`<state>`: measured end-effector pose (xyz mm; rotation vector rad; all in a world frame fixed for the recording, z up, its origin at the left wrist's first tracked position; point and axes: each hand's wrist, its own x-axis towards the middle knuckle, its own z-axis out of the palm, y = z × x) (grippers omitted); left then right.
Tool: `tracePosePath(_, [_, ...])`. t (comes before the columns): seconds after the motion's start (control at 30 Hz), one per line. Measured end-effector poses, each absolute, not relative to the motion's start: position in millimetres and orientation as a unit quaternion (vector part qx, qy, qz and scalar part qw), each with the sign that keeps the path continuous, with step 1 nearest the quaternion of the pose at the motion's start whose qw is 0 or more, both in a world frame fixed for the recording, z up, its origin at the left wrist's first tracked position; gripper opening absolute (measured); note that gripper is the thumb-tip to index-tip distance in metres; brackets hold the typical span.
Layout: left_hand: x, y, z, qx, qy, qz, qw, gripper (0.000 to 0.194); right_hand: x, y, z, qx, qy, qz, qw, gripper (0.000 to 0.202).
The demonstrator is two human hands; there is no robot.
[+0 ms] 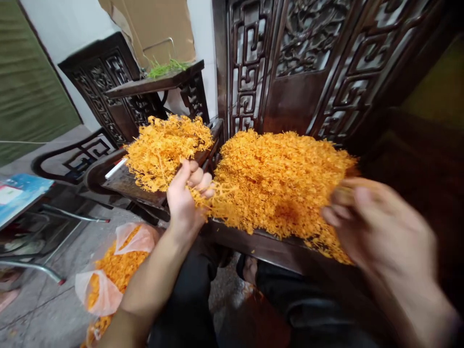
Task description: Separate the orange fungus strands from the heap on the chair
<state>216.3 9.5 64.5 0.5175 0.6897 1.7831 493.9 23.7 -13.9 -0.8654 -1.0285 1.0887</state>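
My left hand (190, 191) is closed round a small bunch of thin orange strands (223, 193), whose loose ends stick out to the right. Just behind that hand lies a fluffy heap of orange curly strands (168, 145) on a dark wooden stand. A larger, thick pile of the same orange strands (282, 179) covers the carved bench in front of me. Over the right end of that pile is my right hand (377, 217), blurred, its thumb and fingers curled together. What it holds, if anything, I cannot make out.
On the floor at left stands a translucent bag (121, 261) with more orange strands. A dark carved bench back (297, 101) rises behind the pile. Green sprigs (168, 67) lie on a wooden ledge. A blue-topped folding table (25, 193) stands far left.
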Motion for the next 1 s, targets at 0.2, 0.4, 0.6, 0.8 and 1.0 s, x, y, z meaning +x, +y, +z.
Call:
tracePosePath(0.2, [253, 30, 55, 0.262, 0.301, 0.734, 0.55, 0.039, 452, 88, -41, -0.51, -0.597, 0.316, 0.533, 0.056])
tracePosePath(0.4, [275, 38, 48, 0.27, 0.263, 0.749, 0.545, 0.04, 429, 46, -17, -0.426, -0.627, 0.415, 0.503, 0.06])
tracePosePath(0.6, [294, 48, 48, 0.255, 0.269, 0.785, 0.497, 0.037, 394, 13, -7, -0.447, -0.637, 0.399, 0.484, 0.042])
tracePosePath(0.8, [314, 96, 52, 0.157, 0.342, 0.727, 0.575, 0.033, 408, 5, 12, -0.509, -0.682, 0.176, 0.495, 0.041])
tracePosePath(1.0, [332, 127, 42, 0.099, 0.366, 0.677, 0.63, 0.032, 412, 4, 10, -0.54, -0.748, 0.012, 0.384, 0.045])
